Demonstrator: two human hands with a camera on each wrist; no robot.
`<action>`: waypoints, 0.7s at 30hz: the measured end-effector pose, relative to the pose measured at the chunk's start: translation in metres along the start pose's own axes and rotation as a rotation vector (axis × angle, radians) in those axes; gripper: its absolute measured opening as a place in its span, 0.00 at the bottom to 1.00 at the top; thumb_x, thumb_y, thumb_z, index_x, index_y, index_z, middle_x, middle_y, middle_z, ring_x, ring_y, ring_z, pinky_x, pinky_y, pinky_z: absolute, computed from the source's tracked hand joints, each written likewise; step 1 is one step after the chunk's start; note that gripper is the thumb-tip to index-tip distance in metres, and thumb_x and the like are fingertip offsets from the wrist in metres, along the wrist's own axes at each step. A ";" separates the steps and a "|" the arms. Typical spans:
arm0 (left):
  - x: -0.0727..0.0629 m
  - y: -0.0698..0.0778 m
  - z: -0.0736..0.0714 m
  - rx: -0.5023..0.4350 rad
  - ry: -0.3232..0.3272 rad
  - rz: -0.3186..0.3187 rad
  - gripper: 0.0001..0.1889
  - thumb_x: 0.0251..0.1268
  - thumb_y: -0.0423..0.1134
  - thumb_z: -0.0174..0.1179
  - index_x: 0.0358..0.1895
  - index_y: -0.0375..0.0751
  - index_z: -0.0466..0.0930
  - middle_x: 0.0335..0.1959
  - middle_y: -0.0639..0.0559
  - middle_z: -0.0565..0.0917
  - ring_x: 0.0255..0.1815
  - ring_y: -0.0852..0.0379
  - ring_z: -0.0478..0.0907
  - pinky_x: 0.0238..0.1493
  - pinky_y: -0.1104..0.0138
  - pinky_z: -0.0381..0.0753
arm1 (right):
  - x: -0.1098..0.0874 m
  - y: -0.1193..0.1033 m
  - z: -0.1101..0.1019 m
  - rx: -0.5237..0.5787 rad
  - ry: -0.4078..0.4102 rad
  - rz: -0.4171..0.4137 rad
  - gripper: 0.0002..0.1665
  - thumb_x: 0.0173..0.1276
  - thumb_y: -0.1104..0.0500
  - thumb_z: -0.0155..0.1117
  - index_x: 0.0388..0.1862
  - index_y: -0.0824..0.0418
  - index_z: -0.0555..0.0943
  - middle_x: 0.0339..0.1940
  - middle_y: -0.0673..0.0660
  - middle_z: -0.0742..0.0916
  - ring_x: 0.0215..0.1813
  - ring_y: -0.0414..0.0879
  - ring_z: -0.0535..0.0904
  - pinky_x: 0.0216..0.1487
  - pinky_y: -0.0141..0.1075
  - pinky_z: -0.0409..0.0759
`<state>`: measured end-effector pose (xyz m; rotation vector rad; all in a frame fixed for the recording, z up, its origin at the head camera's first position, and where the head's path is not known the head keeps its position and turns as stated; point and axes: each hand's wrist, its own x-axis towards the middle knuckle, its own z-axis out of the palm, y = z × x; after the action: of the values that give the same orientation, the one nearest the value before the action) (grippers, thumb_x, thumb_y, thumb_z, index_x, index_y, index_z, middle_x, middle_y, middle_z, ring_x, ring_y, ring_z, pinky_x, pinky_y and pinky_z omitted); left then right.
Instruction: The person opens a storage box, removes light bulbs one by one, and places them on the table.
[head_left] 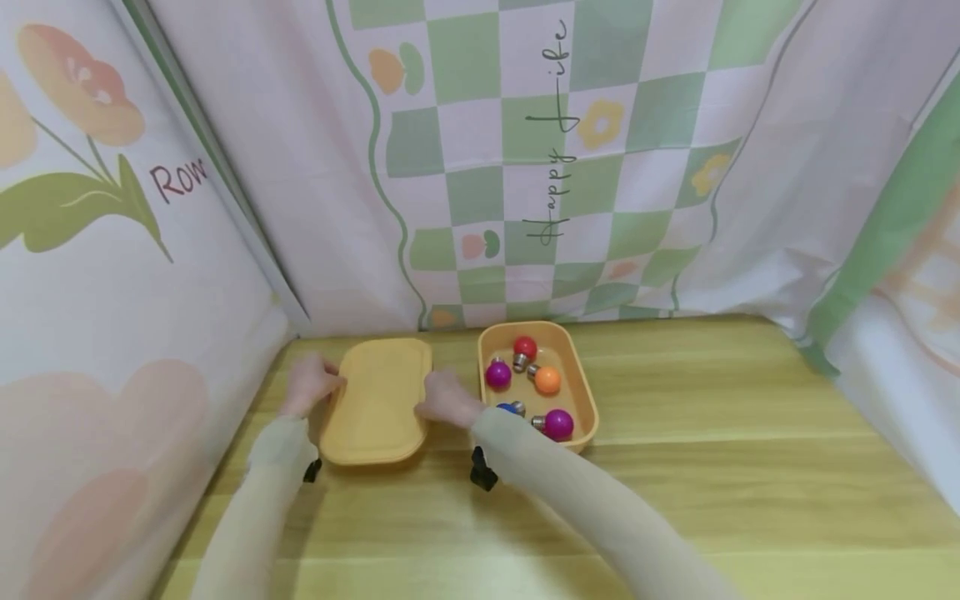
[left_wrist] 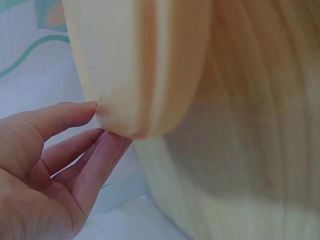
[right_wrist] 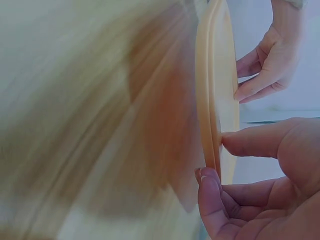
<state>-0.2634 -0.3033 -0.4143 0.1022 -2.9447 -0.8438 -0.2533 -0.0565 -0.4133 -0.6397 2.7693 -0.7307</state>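
Note:
A flat yellow plastic lid [head_left: 378, 400] with rounded corners is held between both hands, raised off the table with its shadow beneath. My left hand [head_left: 307, 385] pinches its left edge between thumb and fingers. On the opposite edge, my right hand [head_left: 448, 400] grips with the thumb on top and fingers underneath, as the right wrist view shows. Just right of that hand stands an uncovered yellow box [head_left: 587, 392]. Small coloured bulbs lie in it: a red bulb [head_left: 525, 347], an orange bulb [head_left: 548, 381], purple ones [head_left: 558, 425] and a blue bulb [head_left: 507, 409] partly hidden by the right sleeve.
The wood-grain table [head_left: 705, 433] extends to the right and front. A checkered cloth [head_left: 540, 167] hangs along its back edge, and a flower-print cloth [head_left: 112, 333] lines the left side. Another cloth [head_left: 900, 375] hangs at the right.

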 end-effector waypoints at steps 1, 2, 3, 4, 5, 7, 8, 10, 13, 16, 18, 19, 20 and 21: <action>0.000 -0.001 0.001 0.006 0.001 -0.003 0.09 0.53 0.31 0.64 0.31 0.25 0.86 0.19 0.39 0.85 0.15 0.61 0.74 0.20 0.72 0.74 | 0.000 -0.001 0.002 0.016 -0.012 0.015 0.17 0.60 0.63 0.67 0.19 0.60 0.68 0.19 0.52 0.71 0.21 0.42 0.65 0.19 0.27 0.64; 0.000 -0.002 0.003 0.010 0.000 -0.010 0.09 0.53 0.30 0.64 0.33 0.24 0.86 0.20 0.39 0.86 0.15 0.60 0.75 0.19 0.72 0.75 | 0.001 -0.001 0.004 0.032 -0.019 0.027 0.15 0.59 0.64 0.67 0.21 0.61 0.70 0.20 0.52 0.72 0.21 0.42 0.65 0.19 0.27 0.64; 0.000 -0.003 0.004 0.021 -0.002 -0.012 0.10 0.53 0.30 0.64 0.34 0.23 0.86 0.21 0.38 0.86 0.16 0.58 0.77 0.26 0.68 0.80 | 0.002 -0.002 0.005 0.046 -0.026 0.037 0.14 0.59 0.64 0.67 0.22 0.61 0.70 0.20 0.52 0.72 0.21 0.42 0.66 0.19 0.27 0.65; 0.001 -0.005 0.006 0.019 -0.005 -0.019 0.09 0.53 0.30 0.64 0.33 0.23 0.85 0.19 0.39 0.85 0.16 0.58 0.76 0.25 0.69 0.80 | 0.002 -0.003 0.007 0.047 -0.027 0.040 0.14 0.59 0.65 0.67 0.21 0.61 0.70 0.20 0.52 0.72 0.21 0.42 0.66 0.18 0.27 0.65; 0.001 -0.006 0.007 0.019 -0.010 -0.027 0.10 0.54 0.30 0.64 0.34 0.23 0.85 0.19 0.39 0.85 0.16 0.58 0.76 0.25 0.69 0.80 | 0.003 -0.003 0.008 0.046 -0.028 0.046 0.14 0.58 0.66 0.67 0.21 0.61 0.70 0.20 0.52 0.72 0.21 0.42 0.66 0.18 0.27 0.64; 0.001 -0.007 0.010 0.019 -0.018 -0.044 0.10 0.54 0.30 0.64 0.34 0.23 0.85 0.19 0.40 0.85 0.15 0.59 0.76 0.25 0.70 0.79 | 0.005 -0.003 0.012 0.016 -0.025 0.047 0.15 0.58 0.66 0.66 0.20 0.61 0.68 0.20 0.53 0.72 0.22 0.42 0.66 0.19 0.27 0.64; 0.002 -0.008 0.011 0.022 -0.019 -0.051 0.11 0.54 0.31 0.64 0.35 0.23 0.85 0.19 0.41 0.85 0.16 0.59 0.75 0.25 0.70 0.79 | 0.006 -0.003 0.013 0.002 -0.022 0.046 0.16 0.57 0.66 0.66 0.19 0.61 0.68 0.20 0.53 0.72 0.22 0.42 0.66 0.19 0.27 0.64; 0.002 -0.008 0.013 0.021 -0.017 -0.064 0.11 0.54 0.31 0.64 0.36 0.23 0.85 0.20 0.40 0.85 0.16 0.60 0.75 0.20 0.72 0.75 | 0.009 -0.002 0.016 -0.030 -0.017 0.048 0.16 0.56 0.66 0.66 0.18 0.60 0.67 0.20 0.53 0.72 0.23 0.43 0.66 0.19 0.27 0.64; 0.003 -0.008 0.016 0.040 -0.012 -0.074 0.15 0.54 0.32 0.64 0.41 0.22 0.84 0.26 0.36 0.87 0.20 0.55 0.80 0.26 0.67 0.83 | 0.012 0.000 0.020 -0.038 -0.018 0.074 0.12 0.55 0.66 0.67 0.21 0.62 0.71 0.23 0.54 0.74 0.25 0.44 0.68 0.21 0.28 0.66; 0.005 -0.008 0.018 0.055 -0.001 -0.066 0.15 0.53 0.31 0.64 0.41 0.21 0.84 0.32 0.32 0.88 0.26 0.49 0.82 0.32 0.61 0.87 | 0.015 0.000 0.023 -0.053 -0.025 0.103 0.10 0.55 0.66 0.67 0.23 0.62 0.73 0.25 0.55 0.77 0.27 0.45 0.70 0.23 0.29 0.69; 0.006 -0.010 0.019 0.063 0.006 -0.062 0.14 0.53 0.31 0.64 0.40 0.22 0.84 0.34 0.31 0.88 0.28 0.46 0.83 0.33 0.60 0.88 | 0.016 -0.001 0.025 -0.069 -0.033 0.113 0.10 0.55 0.65 0.67 0.23 0.62 0.73 0.26 0.55 0.77 0.28 0.45 0.70 0.24 0.29 0.69; 0.007 -0.011 0.020 0.061 0.009 -0.061 0.14 0.52 0.31 0.64 0.40 0.21 0.85 0.34 0.31 0.87 0.28 0.45 0.83 0.33 0.59 0.88 | 0.016 -0.001 0.026 -0.078 -0.033 0.113 0.11 0.54 0.65 0.67 0.22 0.61 0.73 0.26 0.55 0.78 0.28 0.45 0.70 0.24 0.29 0.70; 0.008 -0.012 0.020 0.063 0.012 -0.060 0.13 0.52 0.30 0.64 0.39 0.21 0.85 0.35 0.30 0.87 0.29 0.44 0.83 0.32 0.59 0.88 | 0.017 -0.001 0.027 -0.085 -0.026 0.106 0.11 0.54 0.66 0.67 0.21 0.61 0.72 0.26 0.55 0.78 0.28 0.45 0.70 0.24 0.30 0.70; 0.008 -0.013 0.021 0.062 0.014 -0.062 0.13 0.52 0.30 0.64 0.39 0.22 0.85 0.35 0.30 0.87 0.29 0.44 0.83 0.32 0.60 0.88 | 0.017 -0.002 0.028 -0.096 -0.018 0.097 0.11 0.53 0.66 0.66 0.20 0.60 0.72 0.26 0.55 0.79 0.28 0.45 0.70 0.24 0.30 0.70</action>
<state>-0.2727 -0.3044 -0.4384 0.2036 -2.9694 -0.7556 -0.2595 -0.0776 -0.4376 -0.5218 2.8100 -0.5727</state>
